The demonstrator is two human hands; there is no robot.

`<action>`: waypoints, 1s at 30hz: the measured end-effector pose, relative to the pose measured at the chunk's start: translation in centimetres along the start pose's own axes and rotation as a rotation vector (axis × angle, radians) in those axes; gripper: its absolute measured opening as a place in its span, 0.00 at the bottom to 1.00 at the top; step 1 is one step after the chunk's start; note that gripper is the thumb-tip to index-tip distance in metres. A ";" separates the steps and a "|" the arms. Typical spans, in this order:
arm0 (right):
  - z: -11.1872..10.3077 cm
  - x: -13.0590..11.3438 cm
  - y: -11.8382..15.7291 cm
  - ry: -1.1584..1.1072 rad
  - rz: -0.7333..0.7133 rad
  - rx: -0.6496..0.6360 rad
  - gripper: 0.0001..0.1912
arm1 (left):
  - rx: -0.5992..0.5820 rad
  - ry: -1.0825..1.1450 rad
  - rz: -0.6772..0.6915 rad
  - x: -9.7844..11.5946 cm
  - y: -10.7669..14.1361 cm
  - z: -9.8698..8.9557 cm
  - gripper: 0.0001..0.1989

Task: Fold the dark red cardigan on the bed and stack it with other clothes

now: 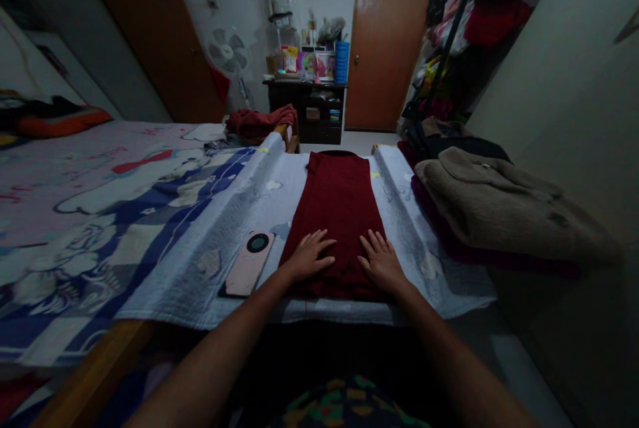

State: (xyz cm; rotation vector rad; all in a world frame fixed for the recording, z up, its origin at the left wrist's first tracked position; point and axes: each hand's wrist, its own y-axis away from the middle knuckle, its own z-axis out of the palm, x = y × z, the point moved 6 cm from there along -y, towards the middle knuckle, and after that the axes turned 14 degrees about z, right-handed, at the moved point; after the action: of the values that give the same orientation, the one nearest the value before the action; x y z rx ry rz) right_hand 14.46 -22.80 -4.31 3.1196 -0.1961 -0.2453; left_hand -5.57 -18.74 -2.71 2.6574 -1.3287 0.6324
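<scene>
A dark red garment [344,208], folded into a long narrow shape, lies on a pale grey-blue cloth [269,178]. Its neckline is at the far end. My left hand [310,256] rests flat on the garment's near left part with fingers spread. On the near right part lies my right hand [382,261], also flat, fingers apart. Neither hand grips anything. Left of the garment is a pink phone [248,265] with a round dark camera ring, on top of a dark flat object that shows only at its edge.
A bed with a patterned blanket [164,215] extends on the left. Folded clothes, a beige coat [489,198] on top, are stacked at the right. Behind stand a dark cabinet [304,112], a white fan [228,52] and a brown door [382,48]. A reddish cloth [257,123] lies at the bed's corner.
</scene>
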 end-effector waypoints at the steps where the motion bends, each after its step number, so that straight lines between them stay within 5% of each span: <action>1: -0.2 -0.1 0.2 -0.015 -0.008 -0.011 0.31 | -0.022 0.055 0.024 0.2 0.6 -0.1 0.28; 6: -1.9 -2.4 1.4 -0.211 -0.132 0.037 0.31 | -0.084 0.192 0.064 0.6 2.4 -0.4 0.32; 10: -1.1 -4.3 2.2 -0.256 -0.268 -0.075 0.28 | -0.076 0.179 0.076 0.8 2.5 -0.3 0.34; 16: -1.0 -3.6 2.7 -0.352 -0.279 -0.135 0.26 | -0.116 0.281 0.085 0.8 3.6 -0.9 0.36; 19: -1.7 -3.3 3.2 -0.444 -0.288 -0.180 0.27 | -0.136 0.387 0.094 1.0 4.5 -1.8 0.29; 23: -2.2 -4.2 4.1 -0.441 -0.302 -0.206 0.29 | -0.111 0.403 0.088 1.1 5.0 -2.5 0.22; 30: -2.4 -6.6 4.4 -0.446 -0.377 -0.047 0.24 | 0.075 0.273 0.164 0.6 4.4 -1.2 0.18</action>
State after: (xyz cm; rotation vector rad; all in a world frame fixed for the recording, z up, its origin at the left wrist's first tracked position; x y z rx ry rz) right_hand 7.80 -26.32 -0.82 2.9789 0.3973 -0.9293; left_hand -9.05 -21.56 -1.76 2.4198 -1.4753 1.0425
